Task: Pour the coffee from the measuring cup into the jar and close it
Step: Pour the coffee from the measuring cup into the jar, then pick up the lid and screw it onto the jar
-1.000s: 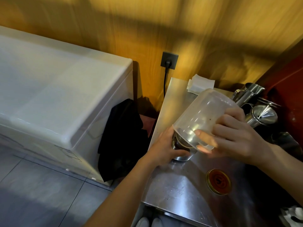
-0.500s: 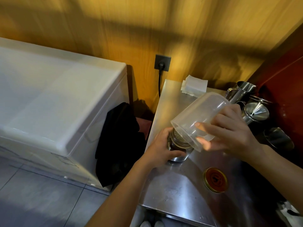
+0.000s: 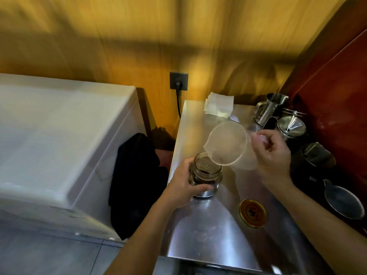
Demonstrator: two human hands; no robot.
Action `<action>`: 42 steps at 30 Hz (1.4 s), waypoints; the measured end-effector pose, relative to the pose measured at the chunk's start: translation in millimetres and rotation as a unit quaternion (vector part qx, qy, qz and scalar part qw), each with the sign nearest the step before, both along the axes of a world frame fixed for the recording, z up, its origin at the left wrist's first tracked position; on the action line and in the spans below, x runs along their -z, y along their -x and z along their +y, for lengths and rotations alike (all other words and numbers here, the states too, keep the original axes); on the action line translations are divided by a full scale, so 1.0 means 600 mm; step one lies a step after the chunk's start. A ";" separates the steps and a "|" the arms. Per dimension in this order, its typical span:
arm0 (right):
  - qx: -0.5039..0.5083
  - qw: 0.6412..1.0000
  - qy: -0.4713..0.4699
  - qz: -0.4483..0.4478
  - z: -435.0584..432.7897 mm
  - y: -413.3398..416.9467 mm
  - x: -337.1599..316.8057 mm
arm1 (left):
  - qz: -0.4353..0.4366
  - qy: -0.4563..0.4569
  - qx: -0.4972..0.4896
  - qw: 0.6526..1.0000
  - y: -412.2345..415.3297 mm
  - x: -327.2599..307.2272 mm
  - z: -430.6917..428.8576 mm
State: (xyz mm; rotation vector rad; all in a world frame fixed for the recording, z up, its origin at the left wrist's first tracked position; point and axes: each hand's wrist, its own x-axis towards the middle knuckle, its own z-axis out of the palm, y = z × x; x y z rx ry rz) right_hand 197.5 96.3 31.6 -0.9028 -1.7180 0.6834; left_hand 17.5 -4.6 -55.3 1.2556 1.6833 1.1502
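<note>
The glass jar (image 3: 205, 174) stood upright near the left edge of the stainless-steel counter (image 3: 210, 231), its mouth open and a dark layer of coffee visible through the lower wall. The left hand (image 3: 183, 186) was wrapped around the jar's left side, thumb across the front near the base, gripping it. Just above and to the right of the jar's mouth, the clear plastic measuring cup (image 3: 228, 145) was tilted with its open rim turned toward the camera and its spout pointing down toward the jar; the interior appeared empty. The right hand (image 3: 271, 153) was closed on the cup's handle side, holding it off the counter. The jar's gold-rimmed lid (image 3: 252, 213) lay flat on the counter, near the front and apart from the jar. Folded white paper (image 3: 219, 104) rested at the counter's back edge. Several steel pitchers (image 3: 268, 108) and a steel funnel-shaped vessel (image 3: 291, 128) crowded the right side. To the left of the counter stood a white chest appliance (image 3: 65, 139), with dark cloth (image 3: 137, 179) hanging between them, and a plugged wall socket (image 3: 178, 81) on the wooden wall behind.
</note>
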 end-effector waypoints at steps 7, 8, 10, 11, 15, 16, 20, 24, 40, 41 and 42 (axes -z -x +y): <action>0.120 0.981 0.135 0.066 0.011 -0.014 0.074 | 0.002 0.001 -0.004 1.000 -0.003 -0.001 -0.003; 0.132 0.979 0.142 0.067 0.013 -0.016 0.082 | 0.001 -0.002 -0.003 1.000 -0.003 -0.002 -0.003; 0.150 0.973 0.156 0.078 0.014 -0.020 0.096 | -0.002 -0.005 0.003 1.000 -0.002 -0.004 -0.004; 0.159 0.971 0.162 0.081 0.014 -0.023 0.103 | -0.004 -0.004 0.006 1.000 -0.003 -0.006 -0.004; 0.163 0.972 0.163 0.043 0.009 -0.036 0.127 | -0.011 0.006 0.012 1.000 -0.004 -0.010 -0.006; 0.159 0.973 0.166 0.031 0.008 -0.040 0.132 | -0.012 0.007 0.011 1.000 -0.003 -0.010 -0.006; 0.140 0.972 0.186 0.009 0.002 -0.056 0.149 | -0.007 0.010 0.002 1.000 -0.004 -0.008 -0.008; 0.111 0.972 0.207 -0.025 -0.004 -0.070 0.152 | -0.006 0.011 -0.006 1.000 -0.007 -0.009 -0.007; 0.029 0.923 0.121 -0.364 -0.107 -0.143 0.226 | -0.036 0.007 0.000 0.999 -0.013 -0.020 -0.010; 0.016 0.915 0.112 -0.387 -0.110 -0.147 0.233 | -0.036 0.006 0.000 0.999 -0.013 -0.019 -0.011; 0.005 0.909 0.101 -0.405 -0.111 -0.150 0.237 | -0.038 0.005 -0.001 0.999 -0.013 -0.018 -0.011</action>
